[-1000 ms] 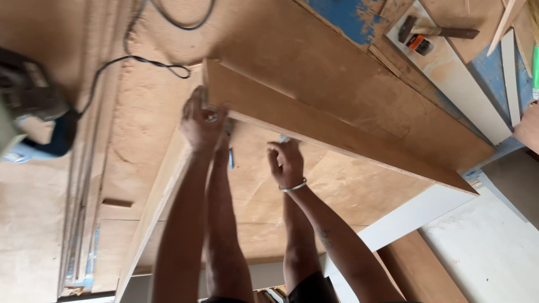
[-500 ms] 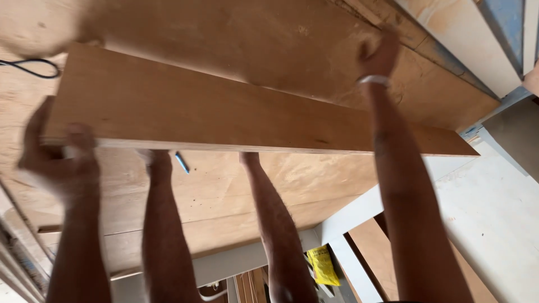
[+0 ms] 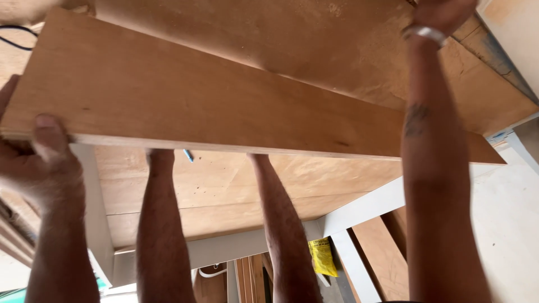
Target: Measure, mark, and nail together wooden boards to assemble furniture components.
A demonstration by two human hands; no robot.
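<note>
A long, light-brown wooden board (image 3: 224, 101) is held up slanting across the view, over a large plywood sheet (image 3: 314, 39). My left hand (image 3: 39, 163) grips the board's near left corner, thumb on its top face. My right arm crosses over the board's right part. My right hand (image 3: 443, 11), with a metal bracelet at the wrist, lies on the plywood beyond the board's far edge and is cut off by the frame top. Two more forearms (image 3: 163, 224) (image 3: 281, 219) reach up under the board, their hands hidden by it.
A lower plywood top (image 3: 236, 191) rests on a white frame (image 3: 359, 210). A small blue pencil-like thing (image 3: 188, 155) lies on it by the board's edge. A yellow packet (image 3: 321, 255) and wooden planks (image 3: 387, 252) sit below. A black cable (image 3: 17, 33) shows at top left.
The board has come up off the sheet and nearer to the camera. My left hand has taken its near left corner, and my right hand has moved far to the upper right.
</note>
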